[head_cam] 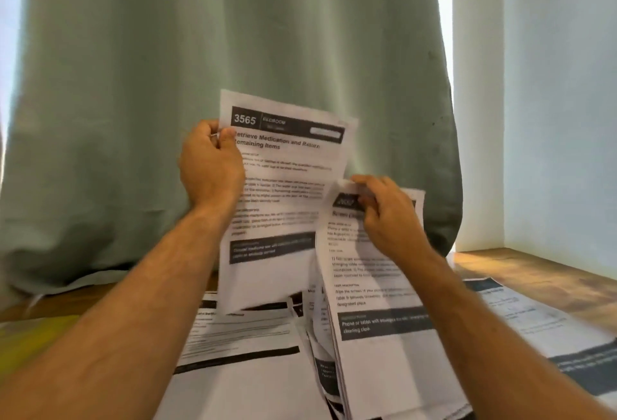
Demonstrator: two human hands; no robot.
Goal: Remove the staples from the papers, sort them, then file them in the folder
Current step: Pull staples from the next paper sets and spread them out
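The left hand pinches the top left corner of the "3565" sheet, held upright. To its right, the right hand grips a second printed sheet by its top edge, above loose papers on the wooden table.

Printed sheet headed "3565" is held upright above the wooden table; a second printed sheet hangs tilted just right of it, overlapping its edge; more loose papers lie spread below
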